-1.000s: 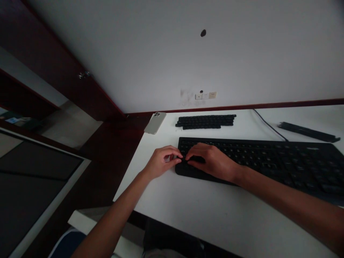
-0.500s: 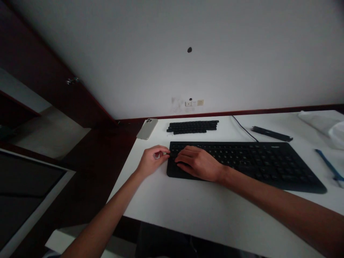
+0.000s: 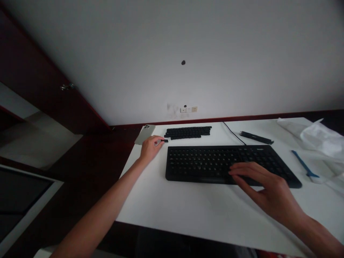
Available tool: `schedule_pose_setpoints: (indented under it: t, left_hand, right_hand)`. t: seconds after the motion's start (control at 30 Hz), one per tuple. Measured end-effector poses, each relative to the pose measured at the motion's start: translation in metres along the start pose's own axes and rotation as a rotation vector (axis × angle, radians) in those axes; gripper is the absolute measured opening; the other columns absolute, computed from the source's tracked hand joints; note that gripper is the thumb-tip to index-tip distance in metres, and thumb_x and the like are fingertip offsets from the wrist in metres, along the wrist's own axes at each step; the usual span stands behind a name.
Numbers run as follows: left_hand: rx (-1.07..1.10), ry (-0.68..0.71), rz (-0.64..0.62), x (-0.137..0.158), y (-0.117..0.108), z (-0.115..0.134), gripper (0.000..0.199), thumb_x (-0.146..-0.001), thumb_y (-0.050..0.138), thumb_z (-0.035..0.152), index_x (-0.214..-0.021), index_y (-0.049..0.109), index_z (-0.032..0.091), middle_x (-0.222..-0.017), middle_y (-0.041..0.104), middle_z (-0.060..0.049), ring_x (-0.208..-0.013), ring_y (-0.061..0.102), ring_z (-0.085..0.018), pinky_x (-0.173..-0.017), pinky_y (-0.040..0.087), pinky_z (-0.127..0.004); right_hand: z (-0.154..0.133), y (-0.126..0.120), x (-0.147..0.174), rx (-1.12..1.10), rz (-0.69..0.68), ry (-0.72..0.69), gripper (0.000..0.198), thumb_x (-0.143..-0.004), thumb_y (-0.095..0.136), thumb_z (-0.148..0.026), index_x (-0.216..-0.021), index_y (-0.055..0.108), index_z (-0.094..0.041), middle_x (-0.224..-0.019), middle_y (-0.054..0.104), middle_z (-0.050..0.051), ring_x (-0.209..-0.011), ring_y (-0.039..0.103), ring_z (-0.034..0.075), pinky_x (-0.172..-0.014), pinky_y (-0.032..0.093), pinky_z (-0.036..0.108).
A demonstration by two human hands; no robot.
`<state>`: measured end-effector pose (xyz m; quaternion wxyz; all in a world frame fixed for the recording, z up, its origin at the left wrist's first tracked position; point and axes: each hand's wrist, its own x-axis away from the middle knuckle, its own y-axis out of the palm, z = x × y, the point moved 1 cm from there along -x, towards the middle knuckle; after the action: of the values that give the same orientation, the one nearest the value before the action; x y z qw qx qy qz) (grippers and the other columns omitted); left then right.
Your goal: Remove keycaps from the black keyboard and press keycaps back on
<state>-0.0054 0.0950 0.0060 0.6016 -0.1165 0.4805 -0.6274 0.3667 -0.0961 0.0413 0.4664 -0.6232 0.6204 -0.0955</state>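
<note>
A black keyboard [image 3: 204,180] lies across the white table. My left hand [image 3: 151,147] is closed, pinching a small black keycap [image 3: 166,141] just below the left end of several rows of loose black keycaps [image 3: 188,132]. My right hand [image 3: 263,184] reaches over the lower right-centre of the keyboard, thumb and fingertips brought together at its keys. Whatever lies between those fingertips is too small and dark to make out.
Beside the loose keycaps lies a phone [image 3: 143,133]. A black cable [image 3: 233,133] runs from the keyboard's back, near a long dark strip [image 3: 256,137]. To the right are a blue tool [image 3: 303,163] and crumpled white plastic [image 3: 317,138]. Wall sockets [image 3: 189,110] are behind.
My left hand has moved from the keyboard's left edge up towards the loose keycaps, a keycap now showing in it. My right hand has shifted right along the keyboard. The view has turned slightly.
</note>
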Motion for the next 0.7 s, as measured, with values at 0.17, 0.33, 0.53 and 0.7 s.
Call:
schedule_pose_setpoints:
  t: [0.17,0.33,0.53,0.7]
  left_hand:
    - [0.177,-0.162,0.093,0.005,-0.003,-0.004,0.02,-0.085,0.071,0.031,-0.1,0.076,0.02,-0.092,0.074,-0.003,-0.072,0.056,-0.014,-0.071,0.046,-0.026]
    - [0.256,-0.225,0.148,0.006,-0.004,-0.007,0.022,-0.084,0.07,0.033,-0.099,0.077,0.019,-0.091,0.074,-0.003,-0.068,0.055,-0.012,-0.064,0.044,-0.024]
    - [0.15,-0.205,0.148,0.008,-0.005,-0.011,0.019,-0.085,0.069,0.028,-0.101,0.076,0.022,-0.091,0.073,-0.001,-0.065,0.053,-0.012,-0.065,0.043,-0.025]
    - [0.09,-0.241,0.236,0.007,-0.005,-0.015,0.016,-0.085,0.07,0.028,-0.099,0.075,0.023,-0.091,0.074,-0.001,-0.063,0.052,-0.013,-0.066,0.042,-0.027]
  right_hand:
    - [0.025,-0.017,0.029,0.059,0.087,0.233,0.021,-0.092,0.063,-0.045,-0.107,0.071,-0.033,-0.113,0.072,0.006,-0.099,0.07,0.029,-0.04,0.053,0.028]
    - [0.006,-0.01,-0.019,0.121,-0.003,0.072,0.02,-0.094,0.062,-0.044,-0.104,0.073,-0.031,-0.11,0.071,0.005,-0.097,0.069,0.025,-0.076,0.06,0.037]
    - [-0.034,0.041,-0.115,0.144,-0.203,-0.125,0.018,-0.097,0.061,-0.034,-0.1,0.076,-0.024,-0.097,0.071,0.006,-0.091,0.067,0.023,-0.082,0.053,0.036]
    - [-0.059,0.099,-0.19,0.437,-0.427,-0.197,0.022,-0.095,0.057,-0.026,-0.094,0.078,-0.021,-0.1,0.073,0.01,-0.087,0.068,0.024,-0.07,0.048,0.032]
